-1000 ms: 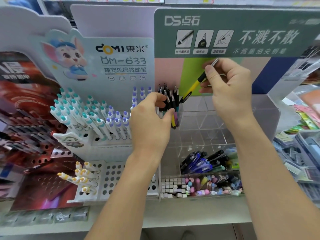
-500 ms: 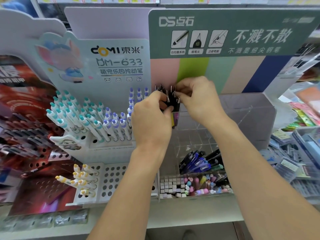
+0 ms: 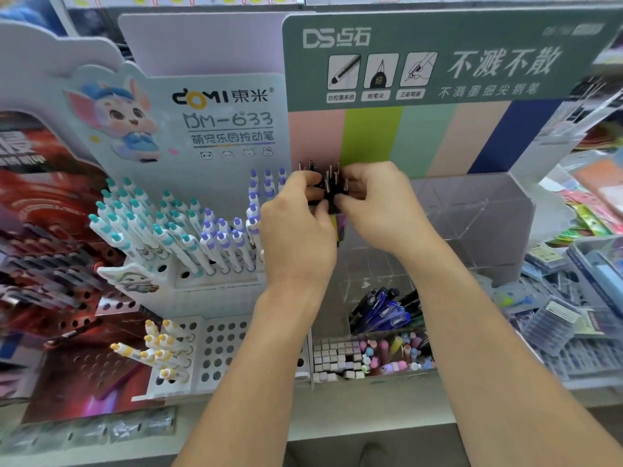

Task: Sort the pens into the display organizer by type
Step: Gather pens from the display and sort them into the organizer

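Both hands at back-left corner of clear display organizer (image 3: 472,210). Left hand (image 3: 296,230) fingers curled round bunch of black-capped pens (image 3: 328,187); right hand (image 3: 381,207) fingers pinch same bunch from other side. Blue pens (image 3: 384,311) lie in front compartment.

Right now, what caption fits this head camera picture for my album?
Both hands, left hand and right hand, grip a bunch of black-topped pens at the clear organizer.
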